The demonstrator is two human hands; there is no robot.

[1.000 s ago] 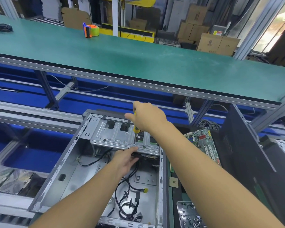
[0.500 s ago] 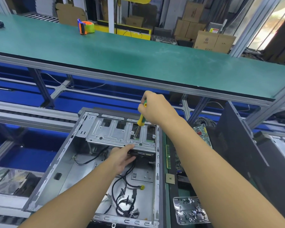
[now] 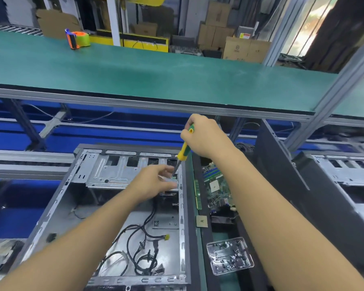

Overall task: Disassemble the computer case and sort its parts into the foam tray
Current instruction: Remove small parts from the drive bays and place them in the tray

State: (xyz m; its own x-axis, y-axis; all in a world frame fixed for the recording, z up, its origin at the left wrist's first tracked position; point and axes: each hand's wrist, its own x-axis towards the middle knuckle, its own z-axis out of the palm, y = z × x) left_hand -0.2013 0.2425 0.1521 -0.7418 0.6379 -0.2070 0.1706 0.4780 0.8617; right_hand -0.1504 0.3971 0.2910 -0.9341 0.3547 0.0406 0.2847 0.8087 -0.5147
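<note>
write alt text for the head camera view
A right hand holds a yellow and green screwdriver tip-down at the metal drive cage of an open grey computer case, the left hand blurred beside the tip. A green circuit board and a clear plastic tray of screws lie to the right.

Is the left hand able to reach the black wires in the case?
Probably yes. The case is open on top, the wires lie bare on its floor, and the left hand is close by.
</note>
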